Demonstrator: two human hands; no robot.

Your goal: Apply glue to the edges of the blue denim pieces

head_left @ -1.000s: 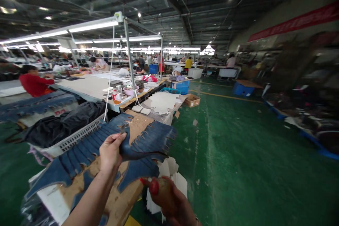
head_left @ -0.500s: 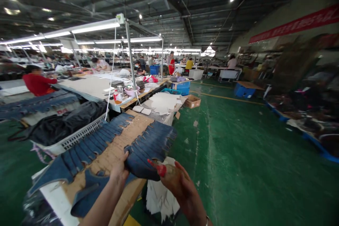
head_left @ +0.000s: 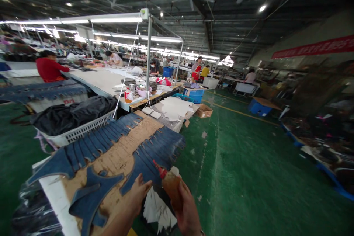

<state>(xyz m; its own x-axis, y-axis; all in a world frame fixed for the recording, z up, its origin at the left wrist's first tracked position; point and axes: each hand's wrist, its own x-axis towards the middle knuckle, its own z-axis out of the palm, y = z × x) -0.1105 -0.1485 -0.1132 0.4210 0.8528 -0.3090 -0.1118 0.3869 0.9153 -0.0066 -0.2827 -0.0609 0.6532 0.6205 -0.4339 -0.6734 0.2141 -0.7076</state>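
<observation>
My right hand (head_left: 188,206) is wrapped around a squeeze bottle (head_left: 172,190) of brownish stuff, its red nozzle pointing up and left over the blue pieces. My left hand (head_left: 136,193) hovers at or just touches the near end of the right-hand row of blue leather-like pieces (head_left: 155,151); its thumb and fingers are apart, with nothing seen between them. That row lies overlapped on a brown board (head_left: 118,162). Another overlapped row of blue pieces (head_left: 96,143) runs along the board's left side. Loose cut blue pieces (head_left: 92,195) lie at the near end.
A white basket (head_left: 83,134) of dark cloth stands left of the board. Beyond are a long worktable (head_left: 102,83) with a lamp post (head_left: 149,55) and a cardboard box (head_left: 204,110). White scraps (head_left: 157,210) hang below my hands. Green floor (head_left: 243,162) stretches right; several people work farther off.
My left hand has let go of the near blue piece, which it held lifted, and moved down and nearer. The bottle has turned more upright in my right hand. The view has swung left.
</observation>
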